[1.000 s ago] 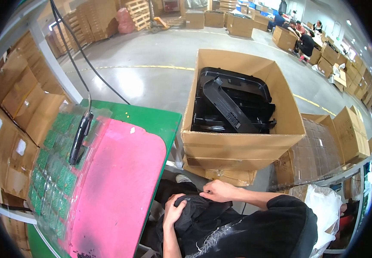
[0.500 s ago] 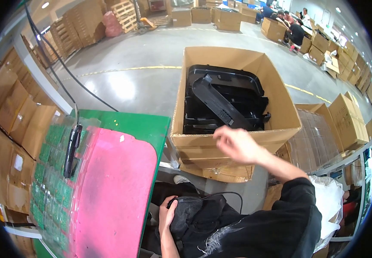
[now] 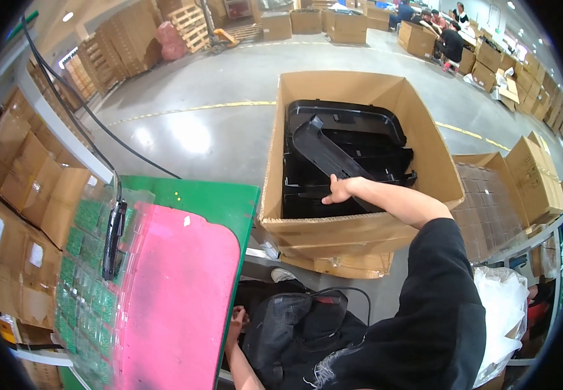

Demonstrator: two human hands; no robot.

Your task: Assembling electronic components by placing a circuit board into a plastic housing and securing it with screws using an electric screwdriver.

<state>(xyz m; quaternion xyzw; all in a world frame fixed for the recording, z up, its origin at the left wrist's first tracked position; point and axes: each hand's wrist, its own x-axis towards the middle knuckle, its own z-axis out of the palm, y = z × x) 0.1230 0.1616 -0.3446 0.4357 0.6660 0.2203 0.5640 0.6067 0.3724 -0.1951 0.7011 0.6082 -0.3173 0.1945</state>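
My right hand reaches over the near wall of a large cardboard box. It is open, thumb and fingers apart, beside a long black plastic part with a curved end. I cannot tell whether it touches that part. Under it lie more black plastic parts, including a broad rounded panel at the back. My left hand is low beside the green table's edge, its fingers bent and partly hidden. Near it, over my lap, lies a black mesh-textured thing.
On the green table lie a pink mat and clear trays with green contents. A black corded hand tool rests on the trays. Cardboard boxes and a white plastic bag stand at right. People sit far off.
My right hand has moved over the box wall, to the black parts. My left hand has left the black mesh thing and shifted left toward the table edge. The view has shifted slightly.
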